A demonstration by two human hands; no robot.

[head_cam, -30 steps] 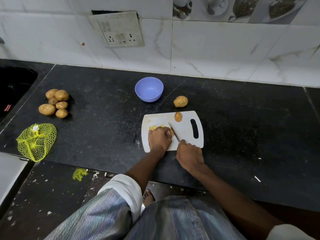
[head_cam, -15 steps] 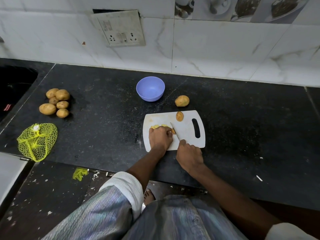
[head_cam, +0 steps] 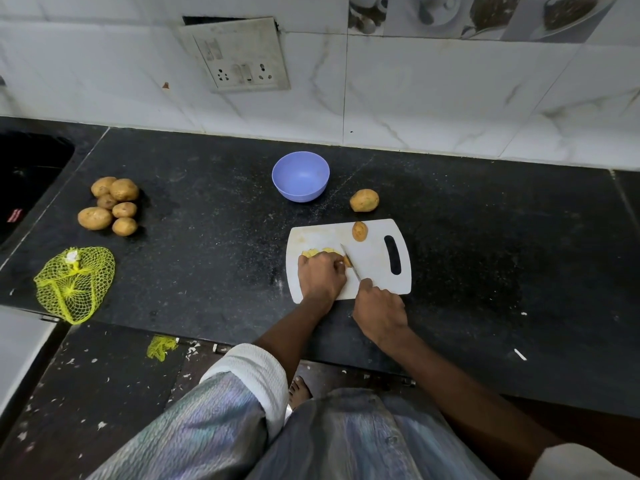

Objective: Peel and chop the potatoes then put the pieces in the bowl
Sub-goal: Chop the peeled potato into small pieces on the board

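Now left hand [head_cam: 320, 277] pins potato [head_cam: 322, 252], right hand [head_cam: 379, 311] grips knife [head_cam: 350, 262]; I should slice evenly, fingertips tucked.

On the white cutting board [head_cam: 375, 268], the left hand [head_cam: 320, 277] pins yellow potato pieces [head_cam: 317, 252] while the right hand [head_cam: 379, 311] grips a knife [head_cam: 350, 262].

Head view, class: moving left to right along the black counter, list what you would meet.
Yellow net bag → pile of whole potatoes → purple bowl → left hand on the cut potato → knife → right hand → slot handle of the cutting board.
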